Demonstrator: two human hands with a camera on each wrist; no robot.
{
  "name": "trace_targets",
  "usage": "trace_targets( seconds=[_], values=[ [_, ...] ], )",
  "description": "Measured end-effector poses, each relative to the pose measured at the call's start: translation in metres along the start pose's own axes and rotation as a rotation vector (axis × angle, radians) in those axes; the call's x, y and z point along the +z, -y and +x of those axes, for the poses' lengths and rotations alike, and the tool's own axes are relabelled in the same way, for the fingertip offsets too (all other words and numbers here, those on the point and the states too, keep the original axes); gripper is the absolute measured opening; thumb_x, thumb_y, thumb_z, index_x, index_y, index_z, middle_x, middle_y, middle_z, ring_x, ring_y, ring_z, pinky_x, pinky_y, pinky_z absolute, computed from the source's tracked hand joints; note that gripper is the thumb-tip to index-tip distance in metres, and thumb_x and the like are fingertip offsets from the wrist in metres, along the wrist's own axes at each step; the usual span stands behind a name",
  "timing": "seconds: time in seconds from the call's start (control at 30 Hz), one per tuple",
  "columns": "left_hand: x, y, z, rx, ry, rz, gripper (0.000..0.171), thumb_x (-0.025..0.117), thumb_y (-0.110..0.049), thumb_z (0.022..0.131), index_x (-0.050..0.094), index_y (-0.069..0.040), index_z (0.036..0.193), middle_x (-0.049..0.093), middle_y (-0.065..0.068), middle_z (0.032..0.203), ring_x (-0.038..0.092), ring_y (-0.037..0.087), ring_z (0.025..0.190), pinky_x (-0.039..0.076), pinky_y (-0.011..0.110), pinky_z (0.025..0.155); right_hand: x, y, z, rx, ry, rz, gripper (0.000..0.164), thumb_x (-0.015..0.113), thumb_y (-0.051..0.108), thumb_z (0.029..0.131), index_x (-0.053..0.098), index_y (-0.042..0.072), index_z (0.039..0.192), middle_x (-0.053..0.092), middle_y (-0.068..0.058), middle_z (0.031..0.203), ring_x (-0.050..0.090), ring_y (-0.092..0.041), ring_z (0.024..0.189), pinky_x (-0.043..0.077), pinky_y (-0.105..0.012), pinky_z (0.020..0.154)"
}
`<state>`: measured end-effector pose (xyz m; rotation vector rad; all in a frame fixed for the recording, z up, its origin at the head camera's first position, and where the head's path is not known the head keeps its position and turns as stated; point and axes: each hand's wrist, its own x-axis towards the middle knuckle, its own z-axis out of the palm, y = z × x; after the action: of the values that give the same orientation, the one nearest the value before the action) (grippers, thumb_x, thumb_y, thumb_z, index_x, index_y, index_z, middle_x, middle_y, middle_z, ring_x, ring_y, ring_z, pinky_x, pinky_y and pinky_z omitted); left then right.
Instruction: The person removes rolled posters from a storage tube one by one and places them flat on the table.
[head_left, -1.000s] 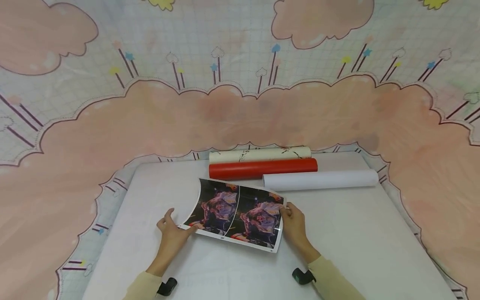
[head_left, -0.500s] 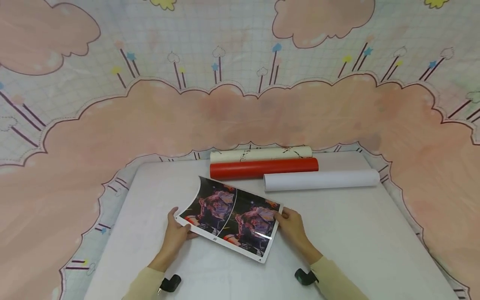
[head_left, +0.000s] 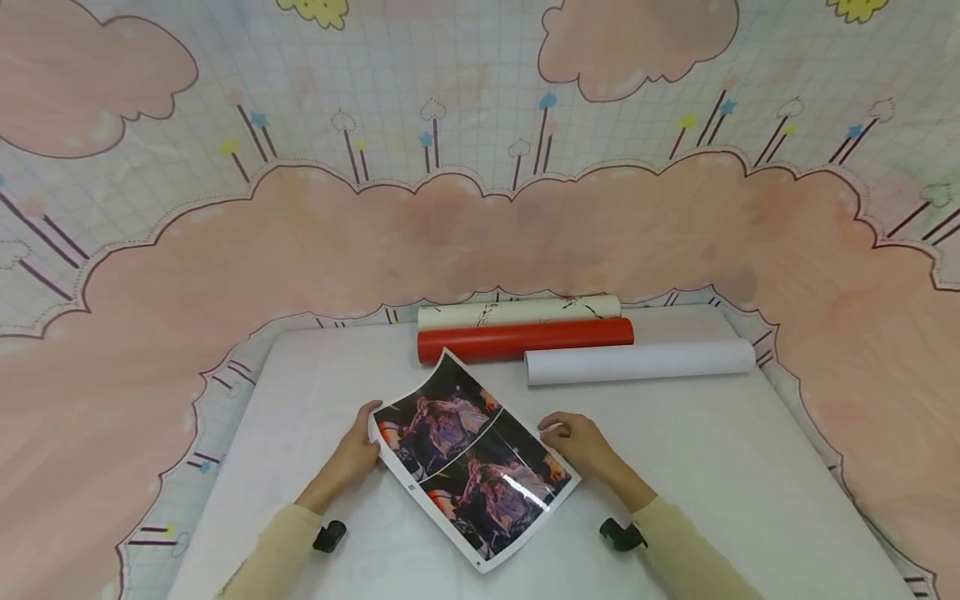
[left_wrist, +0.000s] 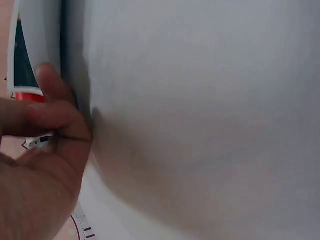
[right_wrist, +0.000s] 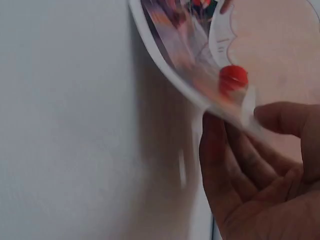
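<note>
So from the head view I'd call this one partway through, somewhere in the middle of handling the photo print (head_left: 468,458). It's front and centre on the near side of the table (head_left: 697,467), picture side up, with two near-matching dark pictures split by a white line. Treat the print as a clock: one corner points to about 12, another to 6, and the sheet bows a bit instead of lying flat. The left hand (head_left: 352,454) has a firm pinch on the edge at about 9 or 10 o'clock. The right hand (head_left: 583,446) is over at 2 o'clock with its fingers bent around the edge; in the right wrist view the thumb is on one side of the sheet and the fingers on the other, but it's blurry and I honestly can't tell if it's pinching or loose. What's done, as far as I can see: the print is opened out and at least partly lifted. What isn't: it's not set down flat, not let go of, and not rolled up. Nobody's touching the three rolls out past it: the red roll (head_left: 525,340) at 1 o'clock, the cream roll (head_left: 517,313) just behind that, and the white roll (head_left: 641,363) at 2. The print's top corner overlaps the red one from this angle, can't say if they touch.
</note>
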<state>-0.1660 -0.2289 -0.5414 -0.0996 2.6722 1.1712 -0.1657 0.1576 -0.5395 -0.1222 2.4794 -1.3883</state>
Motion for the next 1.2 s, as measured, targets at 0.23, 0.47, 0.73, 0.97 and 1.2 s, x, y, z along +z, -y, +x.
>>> trace_targets(
  seconds=[0.23,0.47,0.73,0.97,1.2],
  values=[
    [0.003,-0.005,0.010,0.043,0.050,0.013,0.076,0.054,0.004,0.085,0.023,-0.013,0.153,0.064,0.023,0.091,0.054,0.022,0.066,0.043,0.031,0.063,0.005,0.007,0.004,0.018,0.200,0.059,0.046,0.059,0.041,0.096,0.063,0.003,0.122,0.075,-0.010,0.095,0.069,-0.017,0.076,0.058,-0.033,0.059],
    [0.009,-0.012,0.012,0.060,0.024,-0.001,0.079,0.059,0.001,0.083,0.022,-0.007,0.153,0.068,0.021,0.091,0.059,0.019,0.066,0.046,0.030,0.064,0.021,0.025,0.004,0.019,0.206,-0.007,0.065,0.059,0.057,0.092,0.057,0.006,0.133,0.073,-0.012,0.105,0.070,-0.018,0.081,0.058,-0.032,0.060],
    [0.016,-0.014,0.015,-0.009,0.019,-0.132,0.082,0.063,-0.005,0.087,0.014,0.001,0.153,0.043,0.036,0.143,0.055,0.047,0.124,0.044,0.057,0.104,0.022,0.035,0.008,-0.021,0.224,-0.064,0.063,0.061,0.053,0.091,0.058,0.006,0.133,0.071,-0.017,0.112,0.069,-0.019,0.082,0.059,-0.035,0.061],
    [0.030,-0.019,0.003,-0.080,0.052,-0.380,0.076,0.071,-0.012,0.084,0.029,0.001,0.147,0.053,0.029,0.138,0.068,0.032,0.102,0.056,0.040,0.084,0.026,0.025,0.008,-0.080,0.182,-0.109,0.031,0.059,0.027,0.094,0.069,0.004,0.113,0.071,-0.005,0.090,0.061,-0.013,0.076,0.051,-0.032,0.068],
    [0.039,-0.027,-0.032,-0.052,0.193,-0.459,0.055,0.063,-0.016,0.092,0.045,0.005,0.140,0.069,0.023,0.118,0.073,0.025,0.091,0.058,0.036,0.077,0.031,0.017,0.006,-0.067,0.117,-0.010,0.026,0.054,0.017,0.097,0.068,0.003,0.113,0.071,-0.006,0.087,0.062,-0.012,0.074,0.052,-0.029,0.066]
  ],
)
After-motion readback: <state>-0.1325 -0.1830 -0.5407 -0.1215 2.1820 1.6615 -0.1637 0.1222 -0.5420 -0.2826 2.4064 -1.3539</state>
